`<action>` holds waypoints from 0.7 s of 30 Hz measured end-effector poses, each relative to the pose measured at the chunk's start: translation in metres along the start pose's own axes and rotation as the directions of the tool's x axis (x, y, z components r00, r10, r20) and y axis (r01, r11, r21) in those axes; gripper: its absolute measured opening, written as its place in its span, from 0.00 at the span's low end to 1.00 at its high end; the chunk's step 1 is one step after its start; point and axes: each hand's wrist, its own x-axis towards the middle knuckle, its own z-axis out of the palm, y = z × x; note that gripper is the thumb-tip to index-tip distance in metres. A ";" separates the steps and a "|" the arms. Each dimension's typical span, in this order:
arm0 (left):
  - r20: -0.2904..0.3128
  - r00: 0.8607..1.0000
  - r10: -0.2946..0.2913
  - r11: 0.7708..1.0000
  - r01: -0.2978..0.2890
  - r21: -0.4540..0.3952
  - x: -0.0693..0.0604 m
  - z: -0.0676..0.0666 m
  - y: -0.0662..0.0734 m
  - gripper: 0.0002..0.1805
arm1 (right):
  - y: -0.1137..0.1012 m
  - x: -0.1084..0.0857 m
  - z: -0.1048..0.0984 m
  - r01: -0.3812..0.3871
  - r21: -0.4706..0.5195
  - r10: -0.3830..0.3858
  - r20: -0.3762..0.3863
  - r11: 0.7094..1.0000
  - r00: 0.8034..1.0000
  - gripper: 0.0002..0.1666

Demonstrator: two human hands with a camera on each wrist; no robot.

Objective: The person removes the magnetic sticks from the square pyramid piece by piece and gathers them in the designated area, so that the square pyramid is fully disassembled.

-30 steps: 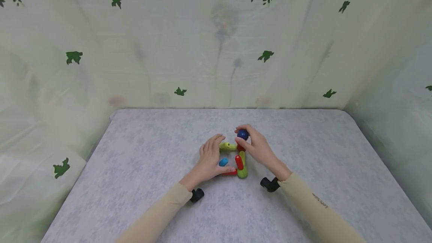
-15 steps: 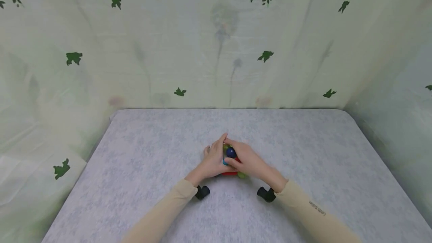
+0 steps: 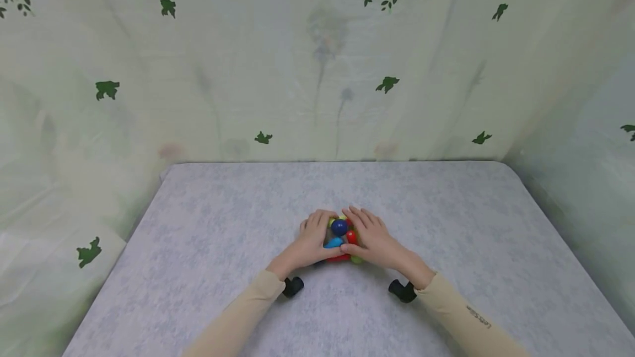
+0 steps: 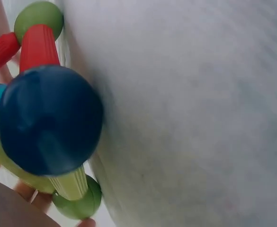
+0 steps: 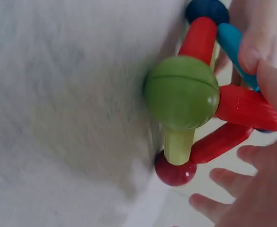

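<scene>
A toy frame of magnetic rods and balls stands on the table, a dark blue ball at its top. A light blue rod and a red rod slope up towards that ball. At the base corners are another dark blue ball, a green ball, a second green ball and a red ball. My left hand curls round the left side, thumb on the light blue rod. My right hand cups the right side with loosely spread fingers; its thumb is by a red rod.
A grey-white mottled cloth covers the table. Black wrist cameras sit under both wrists, the left camera and the right camera, close to the tabletop. A printed curtain surrounds the back and sides.
My right hand brought the dark blue ball from the back right corner to the top of the frame, then let go and moved to the right. My left hand stays at the left side.
</scene>
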 end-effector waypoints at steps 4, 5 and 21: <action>0.013 1.000 0.018 0.997 -0.017 -0.080 -0.003 -0.004 -0.001 0.34 | -0.009 0.001 0.006 -0.061 -0.194 0.065 0.016 0.979 0.998 0.46; 0.016 0.999 0.028 0.996 -0.026 -0.087 -0.003 -0.004 -0.001 0.34 | -0.012 0.002 0.008 -0.081 -0.245 0.087 0.014 0.966 0.996 0.46; 0.112 0.987 0.111 0.988 -0.097 -0.123 -0.011 -0.012 0.000 0.39 | -0.014 0.007 0.009 -0.179 0.146 0.180 0.008 0.973 0.984 0.50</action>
